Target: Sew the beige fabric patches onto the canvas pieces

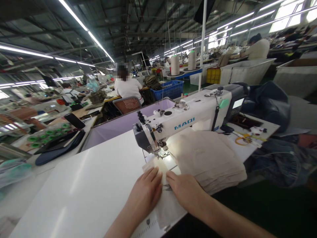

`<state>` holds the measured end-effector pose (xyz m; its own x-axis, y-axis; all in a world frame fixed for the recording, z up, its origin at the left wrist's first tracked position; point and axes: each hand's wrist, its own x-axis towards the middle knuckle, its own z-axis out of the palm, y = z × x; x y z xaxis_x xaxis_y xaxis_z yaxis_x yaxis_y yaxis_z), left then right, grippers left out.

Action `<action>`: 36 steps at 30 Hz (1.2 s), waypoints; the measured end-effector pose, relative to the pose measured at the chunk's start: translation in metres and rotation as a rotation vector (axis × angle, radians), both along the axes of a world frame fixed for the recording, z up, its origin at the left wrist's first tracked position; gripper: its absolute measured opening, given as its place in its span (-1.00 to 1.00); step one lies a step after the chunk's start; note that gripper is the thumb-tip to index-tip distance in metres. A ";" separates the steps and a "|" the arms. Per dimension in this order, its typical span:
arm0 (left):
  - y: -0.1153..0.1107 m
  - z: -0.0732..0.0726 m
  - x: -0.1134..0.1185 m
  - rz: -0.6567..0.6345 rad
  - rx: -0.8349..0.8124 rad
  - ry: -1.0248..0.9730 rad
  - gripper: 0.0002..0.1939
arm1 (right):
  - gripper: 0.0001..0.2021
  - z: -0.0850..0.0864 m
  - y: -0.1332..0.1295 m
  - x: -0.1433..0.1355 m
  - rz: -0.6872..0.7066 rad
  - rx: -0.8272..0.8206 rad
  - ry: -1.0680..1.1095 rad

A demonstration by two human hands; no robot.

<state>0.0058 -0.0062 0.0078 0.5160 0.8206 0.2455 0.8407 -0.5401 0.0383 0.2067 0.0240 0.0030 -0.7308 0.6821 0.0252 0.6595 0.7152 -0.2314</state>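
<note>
A beige fabric piece (169, 208) lies under the needle area of a white sewing machine (170, 127) and runs down toward the table's front edge. My left hand (147, 190) rests flat on its left side, fingers stretched toward the presser foot (162, 152). On the other side, my right hand (185, 190) is curled with its fingertips at the fabric. Dark pointed blades, apparently of thread snips (167, 187), stick out from under that hand; their handle is hidden. A stack of beige fabric pieces (208, 157) lies right of the needle, beside my right hand.
White tabletop (86, 185) extends to the left. Yellow-handled scissors (244, 139) lie right of the machine. Behind it are a lilac-lined trough (111, 132), a blue crate (170, 90) and thread cones (175, 64). A person in white (127, 87) sits ahead.
</note>
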 end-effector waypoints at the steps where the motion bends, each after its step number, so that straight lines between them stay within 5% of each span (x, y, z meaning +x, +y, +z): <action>1: 0.002 0.000 -0.001 -0.002 -0.006 0.000 -0.65 | -0.74 0.000 0.001 -0.001 0.003 0.001 0.004; 13: 0.033 0.002 -0.019 0.030 0.009 0.041 -0.72 | -0.79 0.002 0.026 -0.016 -0.026 0.014 0.050; 21: 0.030 0.003 -0.016 0.051 0.040 0.013 -0.73 | -0.79 0.009 0.025 -0.018 -0.067 -0.024 0.058; 30: 0.002 -0.041 -0.003 0.167 0.161 0.186 -0.47 | -0.69 0.005 0.019 -0.010 -0.041 -0.082 0.161; 36: -0.024 -0.044 0.004 0.261 0.039 0.207 -0.24 | -0.67 0.004 0.033 0.048 -0.266 0.029 0.336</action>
<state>0.0098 -0.0302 -0.0366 0.3321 0.9237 0.1912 0.9386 -0.3035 -0.1638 0.2550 0.0567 0.0068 -0.4777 0.8412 0.2534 0.7132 0.5397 -0.4473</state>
